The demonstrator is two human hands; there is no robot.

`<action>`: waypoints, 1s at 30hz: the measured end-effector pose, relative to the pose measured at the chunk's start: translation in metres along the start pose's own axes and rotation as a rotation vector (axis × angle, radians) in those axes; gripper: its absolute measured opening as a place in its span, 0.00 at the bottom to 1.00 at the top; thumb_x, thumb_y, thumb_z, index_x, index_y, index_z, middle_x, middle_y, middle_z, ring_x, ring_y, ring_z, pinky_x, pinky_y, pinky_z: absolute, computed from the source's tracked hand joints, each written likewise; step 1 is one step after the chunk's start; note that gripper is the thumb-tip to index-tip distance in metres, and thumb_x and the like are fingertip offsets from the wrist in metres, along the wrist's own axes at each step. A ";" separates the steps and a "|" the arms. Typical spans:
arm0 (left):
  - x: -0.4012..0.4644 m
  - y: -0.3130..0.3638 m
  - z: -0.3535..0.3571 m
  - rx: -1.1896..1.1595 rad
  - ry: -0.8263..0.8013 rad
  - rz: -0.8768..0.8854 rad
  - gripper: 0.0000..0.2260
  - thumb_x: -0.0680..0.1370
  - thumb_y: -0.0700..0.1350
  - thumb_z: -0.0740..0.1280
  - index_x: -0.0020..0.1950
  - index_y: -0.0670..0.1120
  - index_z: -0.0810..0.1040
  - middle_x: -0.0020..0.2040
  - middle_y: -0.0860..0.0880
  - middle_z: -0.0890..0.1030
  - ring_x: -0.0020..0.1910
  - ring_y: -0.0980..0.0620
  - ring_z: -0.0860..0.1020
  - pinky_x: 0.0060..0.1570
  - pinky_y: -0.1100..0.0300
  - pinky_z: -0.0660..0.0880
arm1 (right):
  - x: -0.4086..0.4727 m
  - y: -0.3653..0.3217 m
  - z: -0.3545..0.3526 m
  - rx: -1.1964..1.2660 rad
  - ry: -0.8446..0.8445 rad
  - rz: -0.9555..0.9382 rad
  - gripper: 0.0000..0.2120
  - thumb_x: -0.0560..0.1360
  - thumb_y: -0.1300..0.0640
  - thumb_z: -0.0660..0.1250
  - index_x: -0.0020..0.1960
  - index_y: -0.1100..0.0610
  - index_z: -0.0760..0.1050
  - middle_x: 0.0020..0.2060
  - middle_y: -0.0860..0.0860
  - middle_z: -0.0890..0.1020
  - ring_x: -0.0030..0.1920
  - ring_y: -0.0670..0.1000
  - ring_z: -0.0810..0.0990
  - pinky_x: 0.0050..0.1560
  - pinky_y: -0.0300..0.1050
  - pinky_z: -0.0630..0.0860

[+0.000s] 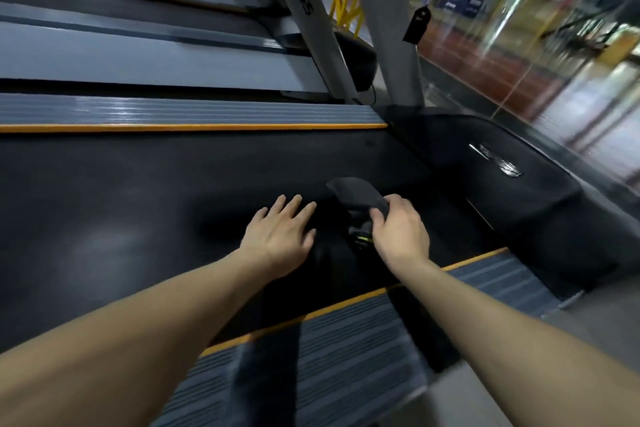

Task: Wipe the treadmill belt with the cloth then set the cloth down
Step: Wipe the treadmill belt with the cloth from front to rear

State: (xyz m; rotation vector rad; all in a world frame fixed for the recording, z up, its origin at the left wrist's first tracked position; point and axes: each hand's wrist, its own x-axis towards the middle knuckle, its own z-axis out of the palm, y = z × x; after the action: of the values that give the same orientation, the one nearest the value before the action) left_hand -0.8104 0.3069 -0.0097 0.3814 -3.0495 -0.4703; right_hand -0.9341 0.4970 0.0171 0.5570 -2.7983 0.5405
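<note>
The black treadmill belt (138, 204) runs across the middle of the view between two grey side rails with orange edges. A dark cloth (356, 192) lies on the belt near its front end, one part lifted. My right hand (398, 229) pinches the near edge of that cloth. My left hand (280, 236) is spread flat, palm down, just left of the cloth, over the belt and a darker patch between my hands. Whether the left hand touches the cloth is unclear.
The black motor cover (502, 184) closes the belt's front end on the right. Grey uprights (381, 21) rise behind it. Another treadmill (121, 55) lies beyond the far rail (190, 111). The near rail (346, 340) lies under my forearms. A glass wall is at right.
</note>
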 end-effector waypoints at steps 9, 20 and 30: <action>0.154 -0.020 0.037 0.030 0.026 -0.021 0.26 0.84 0.59 0.50 0.82 0.57 0.52 0.83 0.51 0.53 0.82 0.45 0.49 0.78 0.44 0.53 | 0.143 0.047 0.068 0.000 0.117 0.005 0.16 0.80 0.45 0.61 0.62 0.53 0.72 0.55 0.51 0.77 0.55 0.54 0.77 0.54 0.54 0.77; 0.293 -0.039 0.045 0.113 0.038 -0.019 0.24 0.84 0.60 0.48 0.81 0.59 0.55 0.83 0.53 0.55 0.82 0.47 0.51 0.78 0.45 0.52 | 0.276 0.060 0.152 -0.034 -0.042 -0.100 0.27 0.79 0.45 0.60 0.75 0.52 0.63 0.72 0.57 0.69 0.71 0.60 0.67 0.69 0.58 0.67; 0.310 -0.052 0.073 0.063 0.184 -0.060 0.23 0.83 0.60 0.49 0.78 0.60 0.64 0.80 0.57 0.63 0.81 0.52 0.56 0.78 0.48 0.51 | 0.285 0.071 0.186 -0.118 -0.208 -0.283 0.23 0.80 0.41 0.55 0.74 0.40 0.65 0.77 0.52 0.65 0.76 0.58 0.62 0.72 0.53 0.62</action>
State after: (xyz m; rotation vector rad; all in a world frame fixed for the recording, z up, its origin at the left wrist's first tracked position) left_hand -1.1041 0.2039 -0.0967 0.4906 -2.8863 -0.3225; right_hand -1.2479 0.3922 -0.0881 1.0139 -2.8451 0.2704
